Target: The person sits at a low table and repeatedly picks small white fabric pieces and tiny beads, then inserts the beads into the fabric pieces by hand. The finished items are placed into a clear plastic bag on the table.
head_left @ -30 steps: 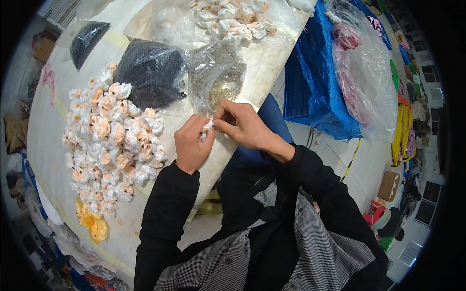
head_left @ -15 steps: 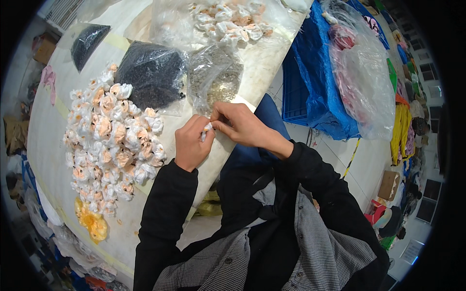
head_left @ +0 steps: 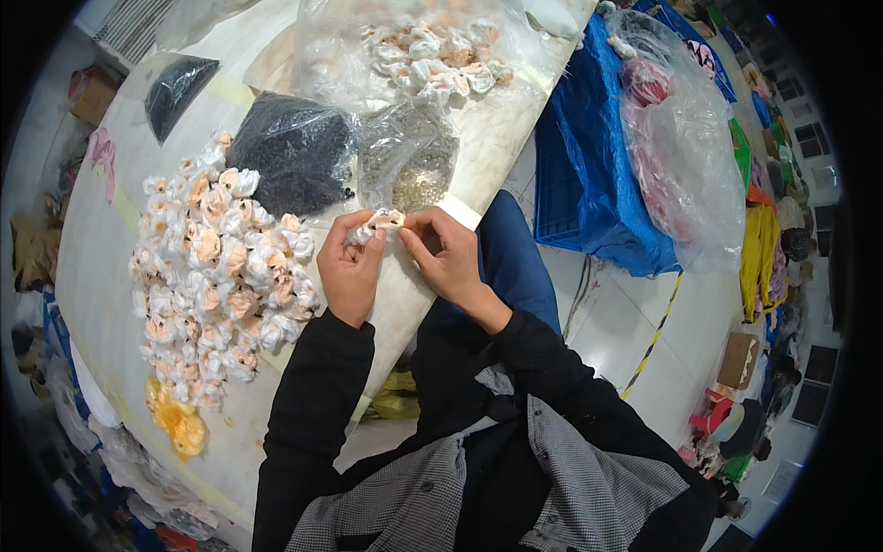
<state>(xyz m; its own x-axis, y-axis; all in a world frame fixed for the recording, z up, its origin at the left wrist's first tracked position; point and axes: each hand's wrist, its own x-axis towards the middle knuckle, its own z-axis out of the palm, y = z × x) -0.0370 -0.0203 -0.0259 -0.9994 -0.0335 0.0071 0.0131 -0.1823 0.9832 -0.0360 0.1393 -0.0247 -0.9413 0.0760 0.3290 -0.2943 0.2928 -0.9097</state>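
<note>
A small white and peach fabric flower with dark specks is held between the thumb and fingers of my left hand. My right hand is closed in a pinch at the flower's right edge; what lies between its fingertips is too small to make out. To the left of my hands spreads a large pile of similar fabric flowers. Just beyond them are a clear bag of small black beads and an open clear bag of pale, gold-tinted beads. A white card lies past my right hand.
More flowers lie on clear plastic at the table's far end. A yellow flower, a pink ribbon and another black-filled bag are on the table. To the right stands a blue crate with blue tarp.
My left hand has shifted slightly left and turned, so the flower now shows more fully. The right hand has lowered, its wrist drawing in toward my body.
</note>
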